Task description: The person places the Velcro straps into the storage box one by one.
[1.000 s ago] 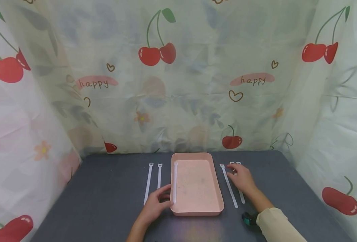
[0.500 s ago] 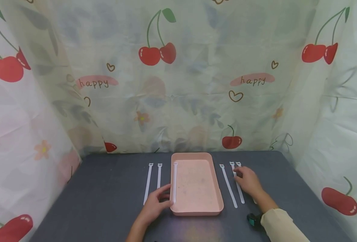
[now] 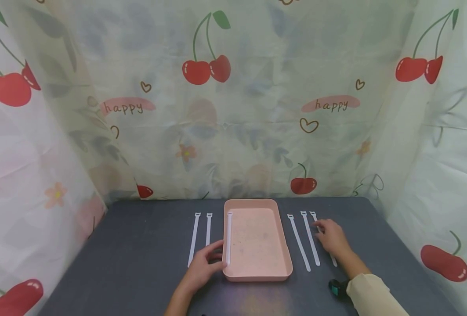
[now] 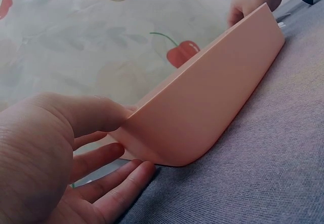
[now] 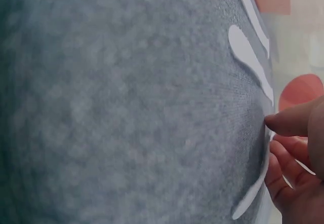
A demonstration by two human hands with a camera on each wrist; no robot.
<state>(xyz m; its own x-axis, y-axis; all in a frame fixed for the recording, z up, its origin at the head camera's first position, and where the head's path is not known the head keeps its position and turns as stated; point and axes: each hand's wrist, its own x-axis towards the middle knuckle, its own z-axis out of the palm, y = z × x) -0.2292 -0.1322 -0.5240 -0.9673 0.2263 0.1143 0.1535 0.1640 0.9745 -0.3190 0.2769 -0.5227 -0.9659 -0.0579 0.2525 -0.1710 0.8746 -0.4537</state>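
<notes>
In the head view my left hand [image 3: 203, 265] holds the left wall of a shallow pink tray [image 3: 286, 254]. Its thumb lies over the rim while the fingers lie against the outside, as the left wrist view shows. A white cable tie strap [image 3: 229, 239] lies inside the tray along its left side. My right hand [image 3: 333, 239] is over the rightmost white strap [image 3: 334, 260] on the table, thumb and fingertips on either side of it. A small gap shows between them in the right wrist view. Two more straps, a middle one [image 3: 310, 241] and a nearer one [image 3: 299, 243], lie left of that hand.
Left of the tray, two white straps [image 3: 193, 241] [image 3: 208, 230] lie on the dark grey table [image 3: 138, 263]; the left hand partly covers one. A dark device with a green part [image 3: 337, 287] is by the right wrist. Cherry-printed curtains [image 3: 249, 131] enclose the back and sides.
My right hand has moved rightward across the straps, from the middle one to the rightmost, uncovering the middle strap. My left hand and the tray stay in place.
</notes>
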